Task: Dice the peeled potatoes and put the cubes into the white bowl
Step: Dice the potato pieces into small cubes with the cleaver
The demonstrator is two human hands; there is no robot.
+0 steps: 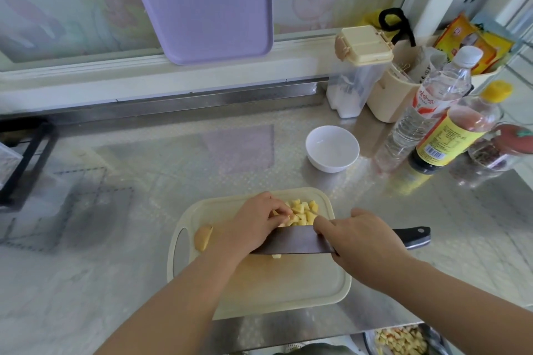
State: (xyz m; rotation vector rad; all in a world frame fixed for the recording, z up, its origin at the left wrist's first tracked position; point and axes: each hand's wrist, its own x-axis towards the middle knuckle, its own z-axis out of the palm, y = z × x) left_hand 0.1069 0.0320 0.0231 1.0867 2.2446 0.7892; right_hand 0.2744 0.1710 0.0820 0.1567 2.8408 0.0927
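Head view shows the left hand (256, 219) with its fingers (278, 212) curled narrow against the pile of potato cubes (302, 212) at the far right corner of the cutting board (288, 291), while the right hand (360, 242) is wrapped around the cleaver (297, 242) where blade meets handle, forefinger laid over the spine. The blade lies across the board just behind the cubes, touching or nearly touching the left fingers — a slip there would nick a knuckle. One cube (276, 256) sits loose on the near side of the blade and could be left behind. An uncut potato piece (203, 236) waits by the board's left edge, beside the handle slot.

The white bowl (332, 148) stands empty toward the far right of the counter (173, 158), well apart from the board; cubes carried on the blade could spill across that gap. Bottles crowd just right of the bowl, so room is tight there. The counter's left side is open, and the board's near edge overhangs the counter's near edge — pressing there might tip it.
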